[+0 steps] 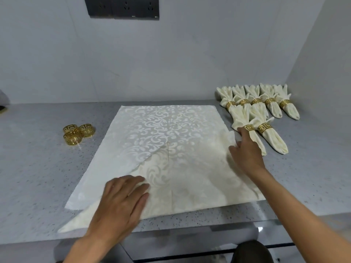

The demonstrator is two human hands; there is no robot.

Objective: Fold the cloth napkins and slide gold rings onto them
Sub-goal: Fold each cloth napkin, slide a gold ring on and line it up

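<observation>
Two hands work on one cream napkin [167, 130] that lies spread on the grey counter [38, 168], with its near part folded over so the paler back side shows. The left hand [117, 202] lies flat with straight fingers and presses the folded layer near the front edge; the right hand [247, 154] pinches the right edge of the cloth between its fingers. I think the fold can go crooked if the right hand pulls while the left one lets the smooth cloth slip. Just beside the right hand lie finished napkins [256, 109], seven as far as I can count, and a wide pull may push them out of order. Three loose gold rings [77, 133] wait at the left, well apart. Farther, a dark socket panel [121, 6] sits on the wall.
</observation>
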